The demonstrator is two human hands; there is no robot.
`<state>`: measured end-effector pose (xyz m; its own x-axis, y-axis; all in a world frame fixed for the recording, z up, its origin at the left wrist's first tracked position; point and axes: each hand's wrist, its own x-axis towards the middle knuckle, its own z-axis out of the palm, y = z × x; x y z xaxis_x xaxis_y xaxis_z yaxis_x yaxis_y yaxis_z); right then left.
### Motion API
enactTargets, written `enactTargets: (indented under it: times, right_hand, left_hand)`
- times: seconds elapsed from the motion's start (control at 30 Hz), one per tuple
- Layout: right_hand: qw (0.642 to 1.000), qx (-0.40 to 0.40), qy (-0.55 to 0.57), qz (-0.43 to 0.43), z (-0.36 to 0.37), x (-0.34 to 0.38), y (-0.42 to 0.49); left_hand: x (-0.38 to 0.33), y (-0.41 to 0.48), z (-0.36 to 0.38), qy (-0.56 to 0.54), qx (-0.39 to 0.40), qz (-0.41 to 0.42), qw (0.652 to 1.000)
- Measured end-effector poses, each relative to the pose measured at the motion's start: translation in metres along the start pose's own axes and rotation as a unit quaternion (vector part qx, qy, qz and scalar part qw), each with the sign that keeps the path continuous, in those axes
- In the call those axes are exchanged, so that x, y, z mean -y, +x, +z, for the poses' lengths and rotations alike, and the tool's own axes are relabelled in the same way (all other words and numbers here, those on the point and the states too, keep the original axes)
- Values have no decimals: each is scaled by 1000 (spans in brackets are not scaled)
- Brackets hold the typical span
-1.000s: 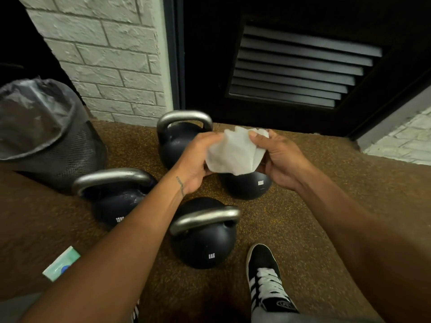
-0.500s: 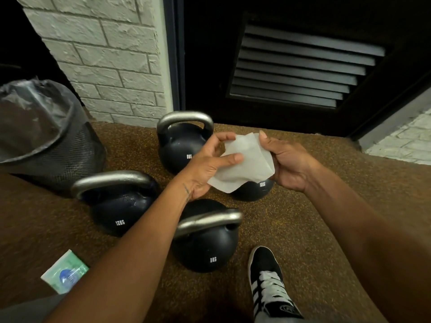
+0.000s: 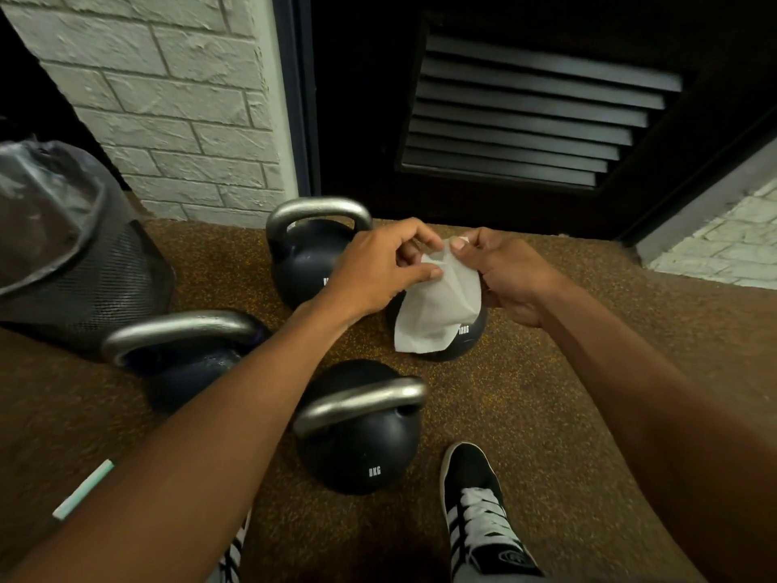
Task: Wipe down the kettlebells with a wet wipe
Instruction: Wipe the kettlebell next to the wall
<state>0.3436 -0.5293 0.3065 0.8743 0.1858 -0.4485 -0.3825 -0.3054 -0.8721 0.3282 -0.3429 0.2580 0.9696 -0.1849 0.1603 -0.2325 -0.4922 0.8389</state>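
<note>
A white wet wipe [image 3: 437, 307] hangs between my two hands above the floor. My left hand [image 3: 378, 267] pinches its upper left edge and my right hand [image 3: 504, 273] pinches its top right corner. Several black kettlebells with steel handles stand on the brown mat: one at the back [image 3: 307, 254], one on the left [image 3: 185, 355], a near one marked 8KG [image 3: 361, 435], and one [image 3: 466, 334] mostly hidden behind the wipe.
A black mesh bin [image 3: 71, 254] with a plastic liner stands at the left. A green wipe packet [image 3: 84, 490] lies on the mat at the lower left. My black shoe [image 3: 479, 511] stands near the 8KG kettlebell. A brick wall and a dark louvred door are behind.
My hands have drawn closer together at the top of the wipe, which now hangs down lengthwise instead of being spread wide. The view has shifted slightly; the kettlebells have not moved.
</note>
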Motion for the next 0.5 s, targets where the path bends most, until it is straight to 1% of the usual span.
enactTargets:
  times: [0.07, 0.17, 0.3, 0.37, 0.43, 0.5]
  right_hand:
    - [999, -28, -25, 4, -2, -1, 4]
    - [993, -102, -57, 4, -12, -1, 13]
    - [969, -214, -118, -13, -32, -5, 25]
    - [965, -219, -141, -8, -38, -6, 27]
    - [970, -186, -157, -4, -41, -5, 29]
    - [977, -135, -163, -2, -41, 0, 28]
  left_hand:
    - [5, 0, -2, 40, 3, 21, 999]
    - [11, -1, -11, 123, 10, 66, 990]
    - [15, -6, -22, 133, 18, 67, 989]
    - [15, -5, -28, 137, 14, 71, 988]
    - [15, -1, -37, 127, 22, 58, 990]
    - [17, 2, -48, 97, 37, 38, 994]
